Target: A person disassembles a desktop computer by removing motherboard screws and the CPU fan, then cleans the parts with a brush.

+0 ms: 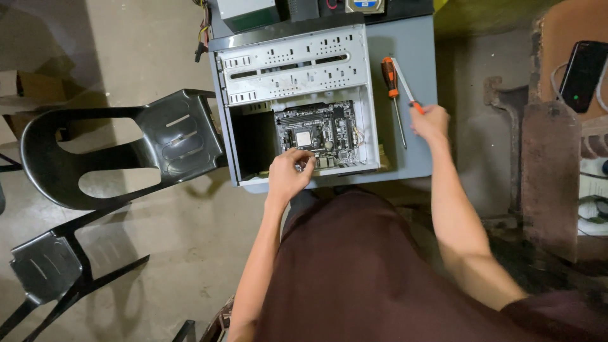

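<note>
Far left: black plastic chair (120, 149) lying tipped on the concrete floor (158, 38), its back just beside the open computer case (294, 63). Case lies flat on the grey tabletop (411, 44), side panel off, drive cage at the far end, motherboard (320, 133) seated in the near right part of the bay. Left hand (288, 174) sits at the near edge of the motherboard, fingers curled in a narrow pinch on the board's near edge; what the pinch holds, if anything, can't tell, too small. Right of the case, on bare tabletop: orange-and-black screwdriver (394, 95) lying loose, handle away, tip toward the person. Just beside it a white-shafted tool (405, 88) with an orange end runs diagonally into the right hand (430, 121); that grip is closed around its near end, hand resting on the tabletop, well apart from the motherboard. Far right: dark phone (582, 76) on a rusty-looking surface.
</note>
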